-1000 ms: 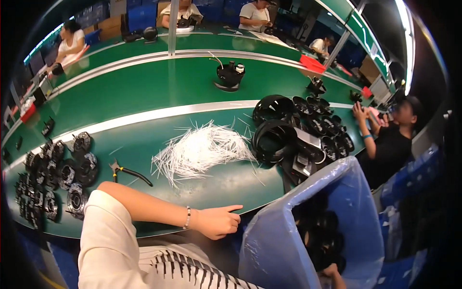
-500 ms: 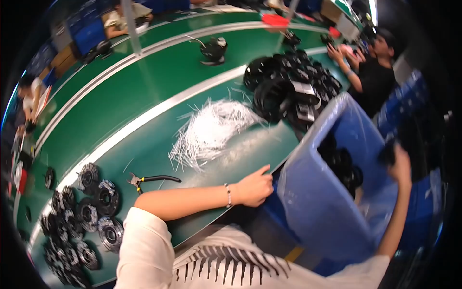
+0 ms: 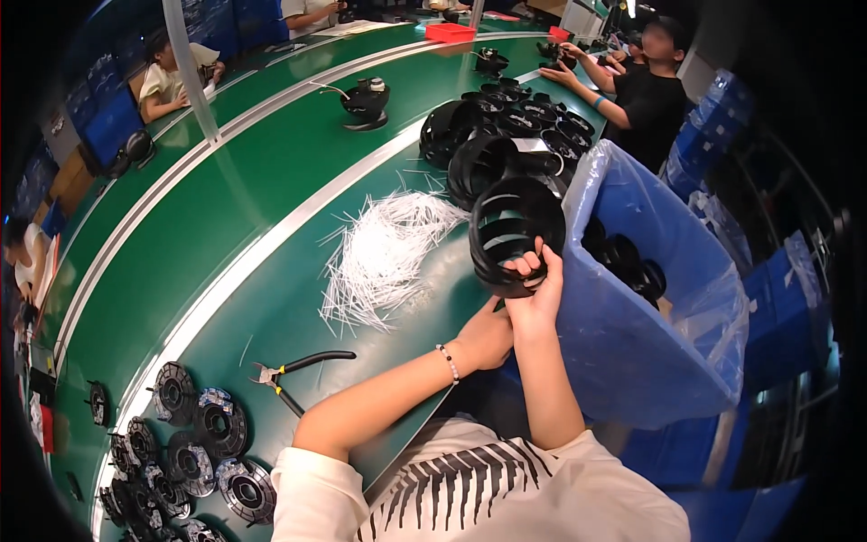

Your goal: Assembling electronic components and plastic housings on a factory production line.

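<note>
My right hand is closed on the lower rim of a black round slotted plastic housing, raised over the table's right edge beside the blue bin. My left hand lies at the table edge against my right wrist; its fingers are mostly hidden there. Left of the housing a heap of thin white plastic strips is spread on the green table. Diagonal cutters with black and yellow handles lie near my left forearm, jaws open.
A blue bin with a clear liner holds black parts, right of the table. Several black housings crowd the back right. Round black discs with circuit parts cover the near left. Behind a metal rail, a black assembly stands. Co-workers sit around.
My right hand has come out of the blue bin and moved left over the table edge, bringing the black slotted housing. My left hand stays at the edge. The view has shifted.
</note>
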Motion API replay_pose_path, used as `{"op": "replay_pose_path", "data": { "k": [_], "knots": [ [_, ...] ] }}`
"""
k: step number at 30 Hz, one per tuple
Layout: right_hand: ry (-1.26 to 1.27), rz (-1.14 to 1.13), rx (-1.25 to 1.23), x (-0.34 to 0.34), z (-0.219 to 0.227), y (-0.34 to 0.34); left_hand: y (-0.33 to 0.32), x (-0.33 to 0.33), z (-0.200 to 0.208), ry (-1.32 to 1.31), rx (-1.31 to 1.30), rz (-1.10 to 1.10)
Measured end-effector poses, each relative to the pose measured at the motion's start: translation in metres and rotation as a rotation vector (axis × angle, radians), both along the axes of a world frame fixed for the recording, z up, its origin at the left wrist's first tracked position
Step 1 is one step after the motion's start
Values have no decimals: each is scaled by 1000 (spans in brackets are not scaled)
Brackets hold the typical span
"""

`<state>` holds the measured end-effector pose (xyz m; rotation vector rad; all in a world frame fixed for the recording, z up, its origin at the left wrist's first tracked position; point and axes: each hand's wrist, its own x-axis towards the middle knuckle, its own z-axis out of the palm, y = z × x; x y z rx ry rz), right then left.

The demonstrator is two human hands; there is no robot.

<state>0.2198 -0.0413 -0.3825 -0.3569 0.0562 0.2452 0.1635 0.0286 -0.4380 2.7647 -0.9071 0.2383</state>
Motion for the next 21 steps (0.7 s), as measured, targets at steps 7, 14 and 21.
{"op": "replay_pose_path", "data": {
  "k": [7, 14, 21],
  "knots": [
    [109, -138, 12, 58, -39, 9, 3, 2, -8, -108, -28, -9],
    [93, -96, -405, 67, -32, 14, 8, 3, -11, -73, 27, -1],
    [-84, -267, -306, 74, -28, 2, 0, 5, 0, -59, 20, -34]
  ]
}}
